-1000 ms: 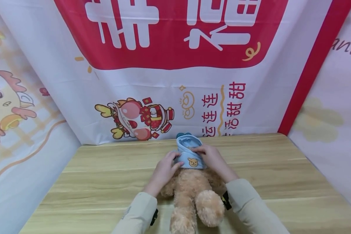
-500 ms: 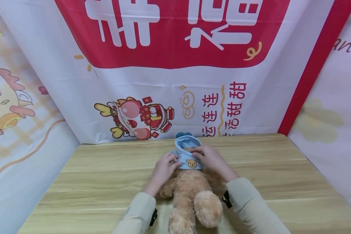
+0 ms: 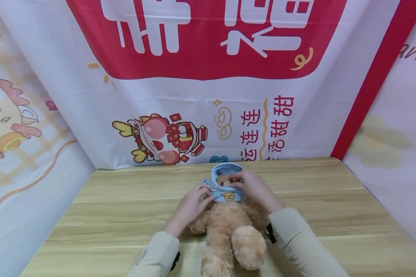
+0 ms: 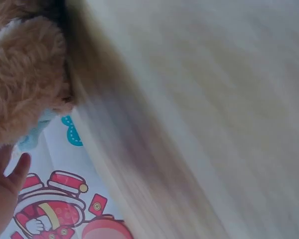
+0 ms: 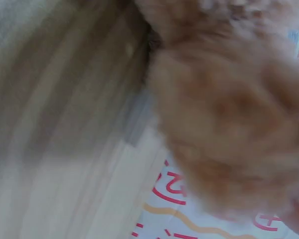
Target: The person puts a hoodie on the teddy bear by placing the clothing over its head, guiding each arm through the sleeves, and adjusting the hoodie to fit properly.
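Observation:
A light brown teddy bear [image 3: 225, 219] lies on its back, feet toward me. A light blue hooded garment [image 3: 219, 196] with a bear-face patch covers its head and upper chest, and part of the bear's face shows in the hood opening. My left hand [image 3: 191, 203] pinches the garment's left edge. In the left wrist view that hand [image 4: 2, 199] is partly visible beside the blue cloth [image 4: 35, 133]. My right hand [image 3: 254, 188] pinches the hood's right rim beside the bear's face. Blurred brown fur [image 5: 229, 109] fills much of the right wrist view, hiding most of that hand.
The bear lies on a wood-grain table [image 3: 124, 215]. A white and red printed cloth [image 3: 180, 92] hangs close behind the table's back edge. Printed panels [image 3: 384, 138] stand at both sides.
The hood opening has widened and come down, so more of the bear's face shows. My left hand has moved slightly down and left; the right hand has shifted slightly right.

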`<state>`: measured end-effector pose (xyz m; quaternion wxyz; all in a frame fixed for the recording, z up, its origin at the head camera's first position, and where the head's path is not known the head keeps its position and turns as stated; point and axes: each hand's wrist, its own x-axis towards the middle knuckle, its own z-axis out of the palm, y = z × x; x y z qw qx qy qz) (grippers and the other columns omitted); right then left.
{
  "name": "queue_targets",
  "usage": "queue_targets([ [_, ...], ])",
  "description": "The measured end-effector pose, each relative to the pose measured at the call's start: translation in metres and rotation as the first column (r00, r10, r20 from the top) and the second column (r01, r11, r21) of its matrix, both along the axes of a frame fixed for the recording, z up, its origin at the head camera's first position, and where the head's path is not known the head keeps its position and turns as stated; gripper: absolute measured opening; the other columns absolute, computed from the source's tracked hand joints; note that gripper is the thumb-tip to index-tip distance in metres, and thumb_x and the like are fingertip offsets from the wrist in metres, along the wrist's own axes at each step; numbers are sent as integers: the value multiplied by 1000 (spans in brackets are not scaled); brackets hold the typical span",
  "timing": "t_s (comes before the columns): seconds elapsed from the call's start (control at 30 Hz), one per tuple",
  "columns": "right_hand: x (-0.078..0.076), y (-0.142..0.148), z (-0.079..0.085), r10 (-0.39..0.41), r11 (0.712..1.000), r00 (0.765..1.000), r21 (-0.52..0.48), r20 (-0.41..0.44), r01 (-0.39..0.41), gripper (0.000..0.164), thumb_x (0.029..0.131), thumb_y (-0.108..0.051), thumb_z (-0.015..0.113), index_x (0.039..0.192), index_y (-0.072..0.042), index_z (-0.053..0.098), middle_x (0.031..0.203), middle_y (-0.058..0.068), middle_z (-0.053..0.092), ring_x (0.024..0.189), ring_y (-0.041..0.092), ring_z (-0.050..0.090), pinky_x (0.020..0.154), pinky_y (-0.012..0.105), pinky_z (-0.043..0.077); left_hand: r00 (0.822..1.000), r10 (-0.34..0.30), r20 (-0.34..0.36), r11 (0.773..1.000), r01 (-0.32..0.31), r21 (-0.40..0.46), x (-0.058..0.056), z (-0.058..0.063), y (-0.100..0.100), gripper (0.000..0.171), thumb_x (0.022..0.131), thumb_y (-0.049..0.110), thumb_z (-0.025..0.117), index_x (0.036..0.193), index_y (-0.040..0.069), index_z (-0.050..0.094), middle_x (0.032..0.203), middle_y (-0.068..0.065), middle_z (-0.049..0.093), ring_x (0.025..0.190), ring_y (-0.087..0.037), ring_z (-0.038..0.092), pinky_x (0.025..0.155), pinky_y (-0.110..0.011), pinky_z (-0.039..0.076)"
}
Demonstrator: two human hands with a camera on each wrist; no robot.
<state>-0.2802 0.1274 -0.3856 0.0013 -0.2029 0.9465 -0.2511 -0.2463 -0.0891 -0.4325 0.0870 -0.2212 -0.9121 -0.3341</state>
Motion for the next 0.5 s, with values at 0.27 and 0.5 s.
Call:
queue_targets([
  [0.27,3,-13,15,103,977,989,195,-108,-81,27,92,-28,61,117,-24,69,92,0,63,76,11,56,65,28,47,998,39,-39,999,-40,-13,-3,5,8,12,88,25,66,93,14,63,99,-1,63,97,-19,63,86,-38,52],
  [0.5,-3,-21,12,50,999,998,13,-36,-50,16,86,-14,68,100,-12,76,92,4,71,84,17,63,75,31,53,991,10,-134,994,-24,-105,-3,7,11,8,90,22,63,88,15,63,93,1,64,88,-16,63,79,-33,53],
])
